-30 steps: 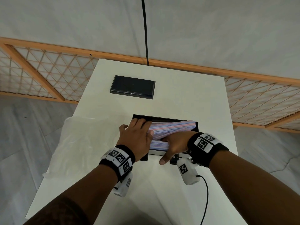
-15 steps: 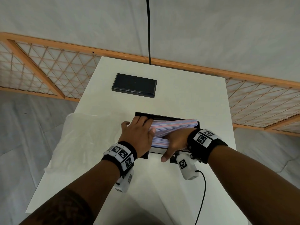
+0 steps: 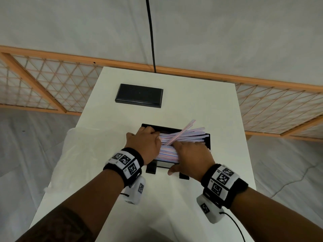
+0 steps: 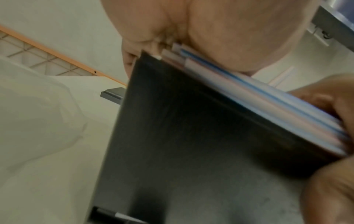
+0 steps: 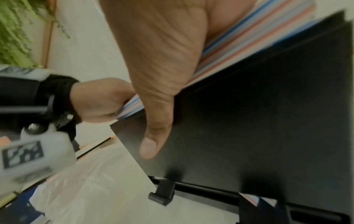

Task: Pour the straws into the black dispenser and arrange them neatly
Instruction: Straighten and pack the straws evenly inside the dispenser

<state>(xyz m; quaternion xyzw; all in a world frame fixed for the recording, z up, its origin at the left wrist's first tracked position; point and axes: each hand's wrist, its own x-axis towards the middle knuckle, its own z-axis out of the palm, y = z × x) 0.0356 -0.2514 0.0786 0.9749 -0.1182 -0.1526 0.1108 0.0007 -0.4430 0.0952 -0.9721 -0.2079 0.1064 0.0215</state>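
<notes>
1. Dispenser (image 3: 208, 142): black, smooth, with a matt to faintly satin front wall, seen close in the wrist views; it looks like plastic.
2. Lid (image 3: 139, 95): black and smooth, with a soft sheen along its bevelled edge.
3. Straws (image 3: 183, 135): thin, smooth tubes striped pink, blue and white; paper or plastic cannot be told.
4. Table (image 3: 201, 105): plain white top, smooth and matt.
5. Bag (image 3: 90, 154): thin, translucent whitish plastic film, crinkled.
6. Wristbands (image 3: 125, 161): black knitted cloth carrying white printed marker tiles.
7. Screen (image 3: 52, 81): light wooden frame with a lattice over pale panels.
</notes>
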